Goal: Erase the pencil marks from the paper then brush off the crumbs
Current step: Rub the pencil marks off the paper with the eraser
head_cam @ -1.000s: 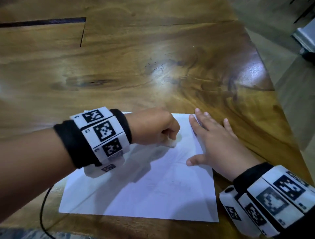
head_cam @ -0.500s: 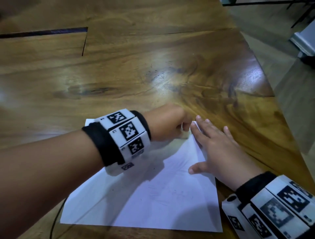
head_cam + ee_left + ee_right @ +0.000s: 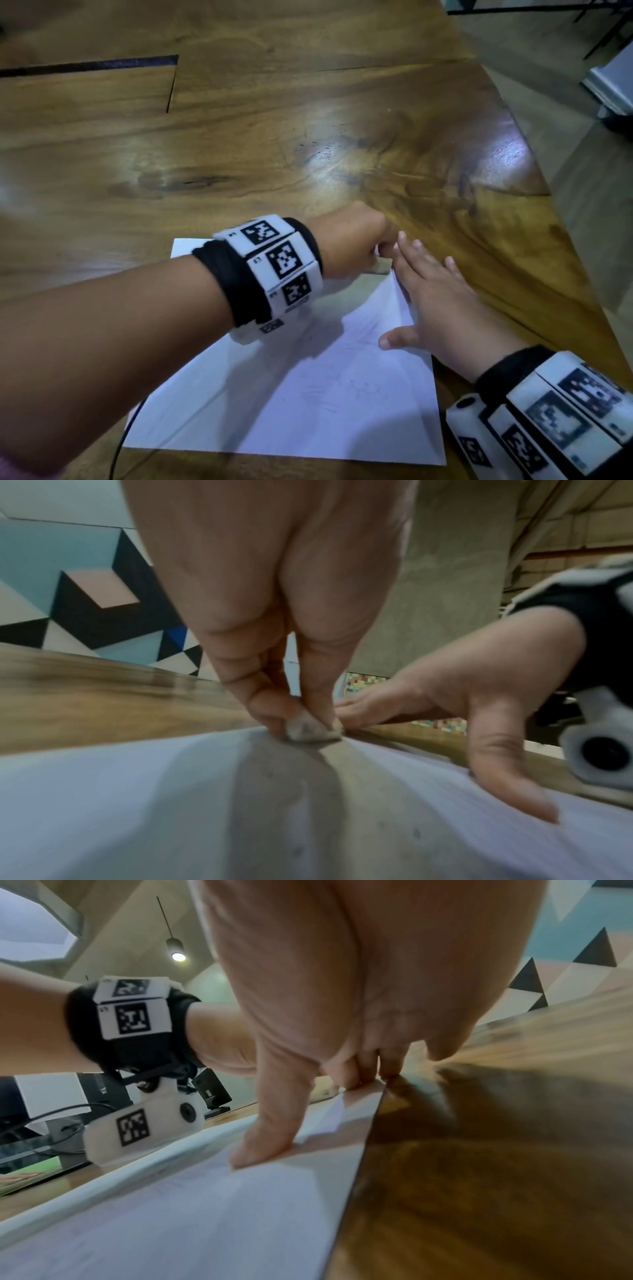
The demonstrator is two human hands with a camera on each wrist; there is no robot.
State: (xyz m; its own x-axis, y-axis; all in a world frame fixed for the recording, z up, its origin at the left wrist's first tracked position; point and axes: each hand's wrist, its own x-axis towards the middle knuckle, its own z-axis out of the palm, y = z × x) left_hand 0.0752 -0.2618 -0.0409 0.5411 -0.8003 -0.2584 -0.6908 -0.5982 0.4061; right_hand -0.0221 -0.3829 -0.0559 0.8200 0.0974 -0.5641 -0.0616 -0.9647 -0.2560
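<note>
A white sheet of paper [image 3: 308,404] lies on the wooden table [image 3: 274,137], with faint pencil marks [image 3: 346,389] near its middle. My left hand [image 3: 356,240] pinches a small greyish eraser [image 3: 310,730] and presses it on the paper's far right corner. In the head view only a white sliver of the eraser shows at the fingertips. My right hand [image 3: 435,301] lies flat with straight fingers on the paper's right edge, thumb spread onto the sheet [image 3: 240,1191]. Small dark crumbs [image 3: 416,833] dot the paper [image 3: 137,804] in the left wrist view.
The table's right edge [image 3: 548,212] runs diagonally close to my right hand, with grey floor beyond it. A dark slot [image 3: 89,65] cuts the tabletop at the far left. A thin black cable [image 3: 118,445] hangs past the paper's near left corner.
My left hand has slid the eraser away from me and to the right, from the paper's upper middle to its far right corner beside my right fingertips. The right hand has stayed flat.
</note>
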